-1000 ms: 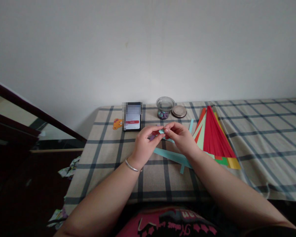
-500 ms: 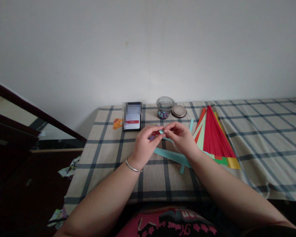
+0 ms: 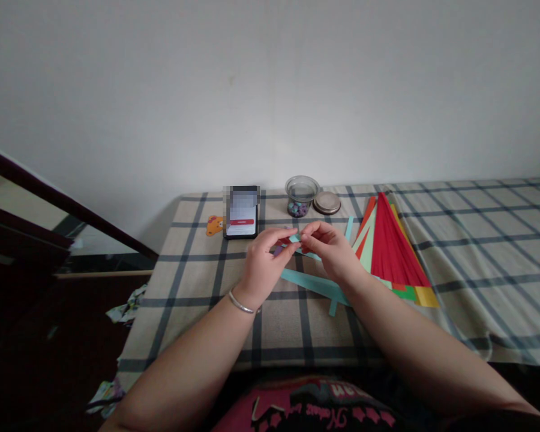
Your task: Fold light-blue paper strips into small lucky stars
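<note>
My left hand [image 3: 264,264] and my right hand [image 3: 330,249] meet above the checked tablecloth [image 3: 193,282], fingertips pinched together on a thin light blue paper strip [image 3: 296,239]. The strip's folded end sits between the thumbs and forefingers, and its tail runs down behind my right hand. More light blue strips [image 3: 312,284] lie flat on the cloth under my wrists. A silver bangle [image 3: 240,303] circles my left wrist.
A fan of red, green, yellow and orange paper strips [image 3: 389,246] lies to the right. A phone [image 3: 242,211] stands propped at the back beside an orange sticker [image 3: 215,225]. An open clear jar [image 3: 301,196] with small folded pieces and its lid [image 3: 326,203] are behind my hands.
Both hands stay nearly in place. My right fingers have shifted slightly along the strip, and a bit more of the blue fold shows between the fingertips.
</note>
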Available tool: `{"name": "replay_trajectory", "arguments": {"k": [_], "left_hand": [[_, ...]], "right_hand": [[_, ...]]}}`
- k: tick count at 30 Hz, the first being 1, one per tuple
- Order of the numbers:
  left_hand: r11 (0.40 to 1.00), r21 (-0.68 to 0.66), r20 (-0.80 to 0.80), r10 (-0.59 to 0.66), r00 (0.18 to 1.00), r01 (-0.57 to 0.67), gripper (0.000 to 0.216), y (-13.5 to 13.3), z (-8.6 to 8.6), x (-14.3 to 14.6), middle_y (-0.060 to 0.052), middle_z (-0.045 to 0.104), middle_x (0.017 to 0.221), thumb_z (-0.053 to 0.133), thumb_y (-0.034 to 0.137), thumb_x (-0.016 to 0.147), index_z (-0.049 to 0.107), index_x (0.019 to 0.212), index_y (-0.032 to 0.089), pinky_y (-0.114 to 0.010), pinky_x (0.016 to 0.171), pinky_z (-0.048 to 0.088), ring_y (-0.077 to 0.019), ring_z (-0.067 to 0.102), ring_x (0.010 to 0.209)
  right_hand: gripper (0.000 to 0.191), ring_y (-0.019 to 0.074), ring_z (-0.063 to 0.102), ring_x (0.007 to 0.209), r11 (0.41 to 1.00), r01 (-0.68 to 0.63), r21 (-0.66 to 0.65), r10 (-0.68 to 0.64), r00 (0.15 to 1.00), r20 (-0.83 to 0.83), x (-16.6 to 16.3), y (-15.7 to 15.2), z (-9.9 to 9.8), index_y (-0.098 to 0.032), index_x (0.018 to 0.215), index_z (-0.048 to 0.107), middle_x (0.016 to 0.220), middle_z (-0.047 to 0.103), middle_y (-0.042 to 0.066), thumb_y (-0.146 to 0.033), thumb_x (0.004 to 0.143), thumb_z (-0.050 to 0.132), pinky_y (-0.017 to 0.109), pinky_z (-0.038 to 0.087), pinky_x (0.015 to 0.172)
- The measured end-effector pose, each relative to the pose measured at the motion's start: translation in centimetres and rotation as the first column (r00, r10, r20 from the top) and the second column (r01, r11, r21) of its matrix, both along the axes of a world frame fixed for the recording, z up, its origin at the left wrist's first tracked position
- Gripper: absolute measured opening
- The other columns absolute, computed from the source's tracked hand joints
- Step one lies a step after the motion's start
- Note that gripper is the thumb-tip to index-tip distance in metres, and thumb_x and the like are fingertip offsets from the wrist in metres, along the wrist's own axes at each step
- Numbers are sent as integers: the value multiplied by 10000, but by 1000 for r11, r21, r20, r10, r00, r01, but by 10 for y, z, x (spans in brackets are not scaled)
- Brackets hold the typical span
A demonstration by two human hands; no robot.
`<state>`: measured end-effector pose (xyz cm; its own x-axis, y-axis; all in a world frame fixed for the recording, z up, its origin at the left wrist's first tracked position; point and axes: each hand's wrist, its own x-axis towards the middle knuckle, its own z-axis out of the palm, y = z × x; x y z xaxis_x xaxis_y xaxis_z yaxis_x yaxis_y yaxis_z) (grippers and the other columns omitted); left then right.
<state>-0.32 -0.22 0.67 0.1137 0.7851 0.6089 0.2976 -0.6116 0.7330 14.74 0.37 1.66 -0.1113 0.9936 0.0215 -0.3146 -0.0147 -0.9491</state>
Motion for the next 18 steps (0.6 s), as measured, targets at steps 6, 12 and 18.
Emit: {"name": "replay_trajectory", "arguments": {"k": [6,12,18], "left_hand": [[999,46,-42,17,999,-15,181,0,0,-1,-54,715,947,690,164,794,679,974,190,-283,760,578,-148,672,837],[996,87,-87,36,995,-29,190,-1,2,-2,-52,720,948,686,160,799,678,984,202,-318,799,575,-162,676,870],[990,139,-123,55,991,-37,193,-1,4,-2,-48,721,928,696,137,787,675,970,194,-313,800,570,-158,673,862]], "right_hand": [[382,81,517,561,990,-99,-103,94,994,-55,3,2,-2,-193,670,616,626,597,-43,-453,530,858,223,432,544],[338,71,529,562,982,-156,-111,150,987,-62,6,3,-3,-191,670,618,641,609,-47,-425,576,843,213,444,549],[327,70,531,558,976,-165,-143,155,985,-78,6,3,-3,-185,658,626,628,609,-46,-407,573,849,213,446,554]]}}
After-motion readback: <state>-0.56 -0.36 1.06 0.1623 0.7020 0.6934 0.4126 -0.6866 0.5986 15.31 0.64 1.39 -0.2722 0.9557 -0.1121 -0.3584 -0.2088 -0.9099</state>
